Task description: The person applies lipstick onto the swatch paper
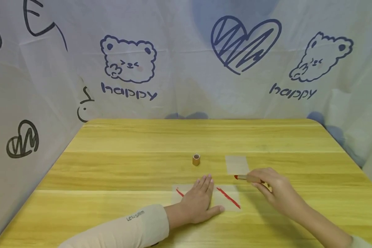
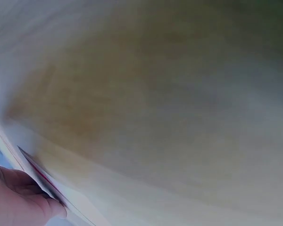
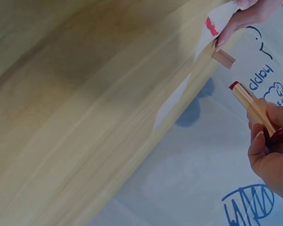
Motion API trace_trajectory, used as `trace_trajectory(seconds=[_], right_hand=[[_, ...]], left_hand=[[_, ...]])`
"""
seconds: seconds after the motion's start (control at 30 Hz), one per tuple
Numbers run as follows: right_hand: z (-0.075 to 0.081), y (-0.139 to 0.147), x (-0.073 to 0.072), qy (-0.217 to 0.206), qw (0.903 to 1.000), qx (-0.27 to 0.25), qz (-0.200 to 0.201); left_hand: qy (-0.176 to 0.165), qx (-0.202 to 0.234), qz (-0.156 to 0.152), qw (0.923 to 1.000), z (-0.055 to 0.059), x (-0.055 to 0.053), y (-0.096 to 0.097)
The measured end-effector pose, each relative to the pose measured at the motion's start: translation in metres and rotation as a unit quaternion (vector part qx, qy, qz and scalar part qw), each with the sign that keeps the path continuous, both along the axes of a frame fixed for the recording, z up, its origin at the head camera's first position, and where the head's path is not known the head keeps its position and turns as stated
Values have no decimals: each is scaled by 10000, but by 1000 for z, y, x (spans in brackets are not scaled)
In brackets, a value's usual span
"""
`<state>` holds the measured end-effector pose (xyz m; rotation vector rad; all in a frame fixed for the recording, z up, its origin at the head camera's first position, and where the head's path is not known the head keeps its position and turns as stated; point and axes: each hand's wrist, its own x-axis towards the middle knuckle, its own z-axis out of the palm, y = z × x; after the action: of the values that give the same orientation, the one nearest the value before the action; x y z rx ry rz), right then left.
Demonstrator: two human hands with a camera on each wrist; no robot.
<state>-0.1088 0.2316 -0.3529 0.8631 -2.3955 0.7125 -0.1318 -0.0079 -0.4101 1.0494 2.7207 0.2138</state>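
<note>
My right hand (image 1: pixel 276 188) pinches a lipstick (image 1: pixel 243 177) with a gold body, its red tip pointing left, just below a blank paper square (image 1: pixel 236 164). The right wrist view shows thumb and fingers around the lipstick (image 3: pixel 253 106) more closely. My left hand (image 1: pixel 196 204) lies flat, fingers together and thumb spread, over two paper squares. Diagonal red strokes mark both: the right square (image 1: pixel 220 200) shows a full one, while the left square (image 1: pixel 175 198) is partly covered by the hand. In the left wrist view, only part of the left hand (image 2: pixel 21 202) shows at the lower left.
An open gold lipstick cap (image 1: pixel 196 160) stands upright on the wooden table (image 1: pixel 127 141), beyond the left fingertips. A white cloth (image 1: pixel 179 69) with drawn hearts and bears hangs behind the table and along its sides.
</note>
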Motion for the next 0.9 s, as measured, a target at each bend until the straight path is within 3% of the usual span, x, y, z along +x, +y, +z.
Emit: trace_trajectory(seconds=[0.3,0.47,0.6,0.9], right_hand=[[1,3,-7,-5,9982,45,-593],[3,4,-13,20,9968,73,-796],[2,5,-19,104,9953,56,-964],[-3,6,-30,341,9948,-78,-958]], left_hand=[[-190,325,34,9993,4,0,-1],[125,449,-1,9989,7,-4,0],[346,548,-43,9979,11,-11,7],[218,693,147,9973,22,-32,33]])
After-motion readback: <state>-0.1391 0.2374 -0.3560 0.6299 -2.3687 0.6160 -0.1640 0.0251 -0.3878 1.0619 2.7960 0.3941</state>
